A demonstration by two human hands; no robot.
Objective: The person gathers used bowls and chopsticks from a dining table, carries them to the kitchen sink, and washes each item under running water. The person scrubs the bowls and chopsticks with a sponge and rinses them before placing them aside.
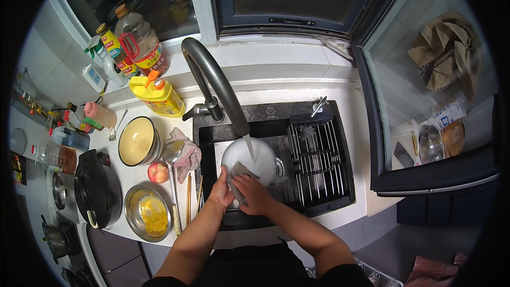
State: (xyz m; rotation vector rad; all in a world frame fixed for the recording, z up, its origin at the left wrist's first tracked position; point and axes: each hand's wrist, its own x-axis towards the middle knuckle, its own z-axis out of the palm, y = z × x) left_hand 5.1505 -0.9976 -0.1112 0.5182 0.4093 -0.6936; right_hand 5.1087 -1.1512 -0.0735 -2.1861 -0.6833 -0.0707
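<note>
A white round dish is in the left part of the black sink, under water running from the dark gooseneck faucet. My left hand grips the dish's near-left edge, thumb up; its other fingers are partly hidden. My right hand presses a wet grey cloth against the near side of the dish. Part of the cloth hangs between my two hands. Just right of the dish, a metal drain strainer shows.
A metal drying rack spans the sink's right side. Left on the counter are a cream bowl, an apple, a ladle, chopsticks, a pink rag and a steel bowl with yellow residue. An open window sash juts over the right.
</note>
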